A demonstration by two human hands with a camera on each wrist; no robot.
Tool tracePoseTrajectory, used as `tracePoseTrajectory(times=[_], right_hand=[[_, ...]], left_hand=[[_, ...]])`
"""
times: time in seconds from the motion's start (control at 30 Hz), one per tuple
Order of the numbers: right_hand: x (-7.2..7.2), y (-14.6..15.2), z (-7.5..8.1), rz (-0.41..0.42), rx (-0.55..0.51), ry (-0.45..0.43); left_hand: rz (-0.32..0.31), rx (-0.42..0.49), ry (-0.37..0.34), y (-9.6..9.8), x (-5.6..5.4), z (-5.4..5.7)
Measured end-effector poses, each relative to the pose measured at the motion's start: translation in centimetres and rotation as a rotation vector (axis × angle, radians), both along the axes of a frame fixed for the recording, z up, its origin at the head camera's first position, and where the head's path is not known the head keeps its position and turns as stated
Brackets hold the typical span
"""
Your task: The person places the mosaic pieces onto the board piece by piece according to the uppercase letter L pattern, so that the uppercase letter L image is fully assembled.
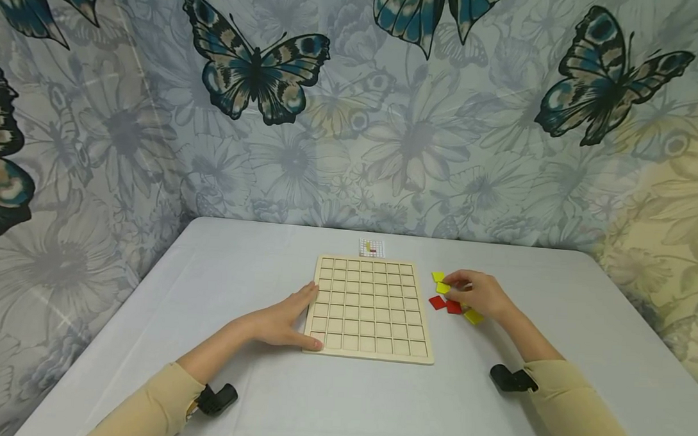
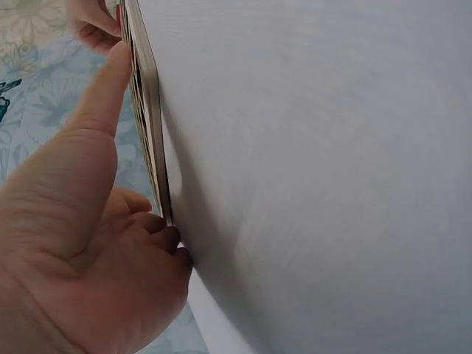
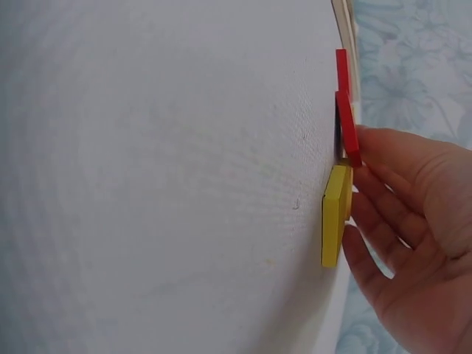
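A pale wooden board [image 1: 369,300] marked with a square grid lies on the table. My left hand [image 1: 282,319] spans its left edge, thumb laid over the near-left corner and the other fingers against the side. To the right of the board, my right hand [image 1: 480,294] is over a small group of flat tiles, its fingertips close around a yellow tile [image 1: 443,288]. Beneath and beside that hand lie red tiles [image 1: 453,307] and another yellow tile [image 1: 473,316]. In the right wrist view a tilted red tile [image 3: 349,129] overlaps the thumb, and yellow tiles [image 3: 334,214] partly hide the fingers.
Behind the board's far edge lies a small card [image 1: 372,247] printed with a grid and coloured squares. A white cloth covers the table [image 1: 255,253]. Butterfly-patterned fabric [image 1: 351,167] stands along the back and sides.
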State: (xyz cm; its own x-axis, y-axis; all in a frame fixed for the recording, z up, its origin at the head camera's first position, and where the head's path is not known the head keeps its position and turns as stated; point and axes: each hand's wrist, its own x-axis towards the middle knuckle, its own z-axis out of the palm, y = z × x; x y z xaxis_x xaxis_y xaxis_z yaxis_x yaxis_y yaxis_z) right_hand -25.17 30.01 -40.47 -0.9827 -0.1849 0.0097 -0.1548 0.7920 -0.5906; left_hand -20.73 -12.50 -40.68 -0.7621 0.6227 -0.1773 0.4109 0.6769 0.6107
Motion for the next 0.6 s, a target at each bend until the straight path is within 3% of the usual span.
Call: tracePoseTrajectory(times=[0.6], right_hand=[[0.08,-0.50,0.25,-0.017,-0.036,0.005]], left_hand=[[-0.006,-0.028,-0.006,0.02,0.13,-0.09]])
